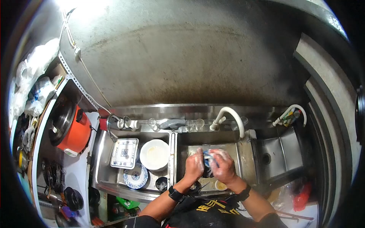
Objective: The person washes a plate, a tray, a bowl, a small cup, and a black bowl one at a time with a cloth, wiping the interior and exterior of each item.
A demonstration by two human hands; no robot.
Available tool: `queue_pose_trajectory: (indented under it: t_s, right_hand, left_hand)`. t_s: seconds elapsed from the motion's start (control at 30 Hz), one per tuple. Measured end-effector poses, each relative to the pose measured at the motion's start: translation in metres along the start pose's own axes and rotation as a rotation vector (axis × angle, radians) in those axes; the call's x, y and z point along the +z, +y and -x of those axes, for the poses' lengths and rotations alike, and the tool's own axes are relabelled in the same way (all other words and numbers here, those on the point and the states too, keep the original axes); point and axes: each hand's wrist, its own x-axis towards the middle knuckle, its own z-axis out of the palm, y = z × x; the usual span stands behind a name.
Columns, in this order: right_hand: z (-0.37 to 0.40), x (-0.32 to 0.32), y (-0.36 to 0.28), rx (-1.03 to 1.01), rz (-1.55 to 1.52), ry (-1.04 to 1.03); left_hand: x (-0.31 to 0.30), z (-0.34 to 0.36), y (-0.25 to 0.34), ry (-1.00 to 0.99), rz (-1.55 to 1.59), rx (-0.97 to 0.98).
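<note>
Over the middle sink basin (pixel 182 148), my left hand (pixel 194 166) and my right hand (pixel 223 166) are close together, both closed around a crumpled blue-and-white cloth-like item (pixel 207 156). White suds cover parts of the fingers, mostly on the right hand. A dark rounded thing shows just under the hands, and I cannot make out what it is. Below my right hand sits a small yellowish bowl (pixel 220 185).
In the left basin are a white square dish (pixel 124 152), a white round bowl (pixel 154 154), a blue-patterned plate (pixel 135 175) and a small black bowl (pixel 161 184). A white faucet (pixel 230 112) arches over the middle basin. Glasses (pixel 199 124) line the back ledge. An orange cooker (pixel 76 131) stands left.
</note>
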Motion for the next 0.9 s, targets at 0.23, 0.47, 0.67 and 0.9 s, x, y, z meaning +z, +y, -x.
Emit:
queue_pose_trajectory:
  t_s: [0.23, 0.47, 0.67, 0.9]
  right_hand:
    - [0.026, 0.023, 0.041, 0.495, -0.348, -0.236]
    - [0.035, 0.024, 0.066, 1.128, -1.701, -0.220]
    - [0.051, 0.050, 0.075, 1.318, -1.872, -0.072]
    - [0.055, 0.044, 0.049, 1.020, -1.406, -0.240]
  left_hand:
    - [-0.004, 0.005, -0.002, -0.071, -0.472, 0.702]
    - [0.015, -0.003, -0.040, -0.024, 0.937, -0.721]
    - [0.027, 0.016, -0.047, 0.151, 1.088, -0.630]
    - [0.025, 0.037, -0.066, -0.132, 0.753, -0.410]
